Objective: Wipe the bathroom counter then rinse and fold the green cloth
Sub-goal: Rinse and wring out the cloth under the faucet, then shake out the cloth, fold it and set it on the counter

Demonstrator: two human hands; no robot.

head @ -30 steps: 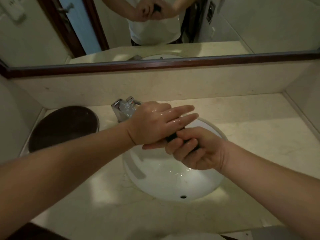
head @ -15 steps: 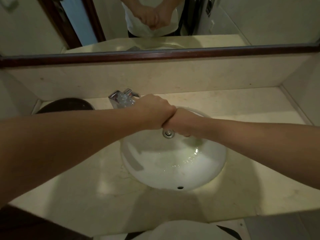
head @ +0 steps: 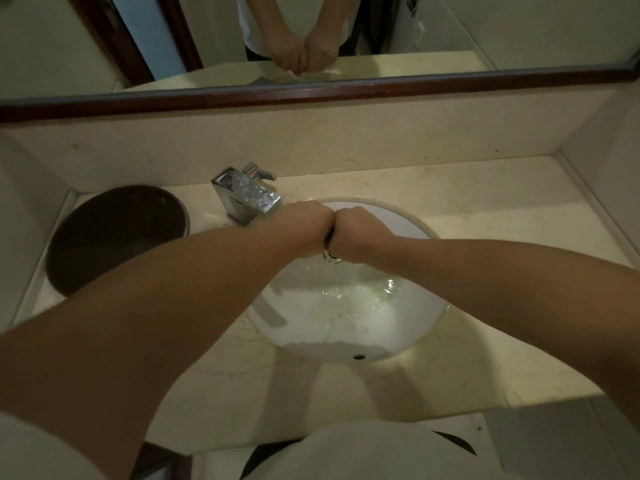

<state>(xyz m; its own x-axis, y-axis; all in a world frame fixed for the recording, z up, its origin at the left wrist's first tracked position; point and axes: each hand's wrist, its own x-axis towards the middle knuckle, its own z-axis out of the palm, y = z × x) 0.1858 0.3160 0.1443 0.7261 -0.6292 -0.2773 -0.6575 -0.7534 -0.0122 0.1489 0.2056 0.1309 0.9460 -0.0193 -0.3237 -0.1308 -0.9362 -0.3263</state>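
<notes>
Over the white sink (head: 398,327), left hand (head: 304,225) and right hand (head: 360,233) sit fist against fist, both clenched round the cloth (head: 328,238). Only a dark sliver of it shows; the fists hide the rest. Chrome faucet (head: 247,195) just behind left hand. Dark round dish (head: 114,237) at left on beige counter (head: 485,216). Mirror (head: 485,29) above.

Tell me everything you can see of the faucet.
The faucet is shiny chrome, with a squared, blocky body and a flat spout angled toward the white basin. Water droplets bead on its top. A small lever handle at its back points right. It stands upright on the beige counter, behind the basin's left rim. The left hand is close beside the spout tip; whether they touch cannot be told.
</notes>
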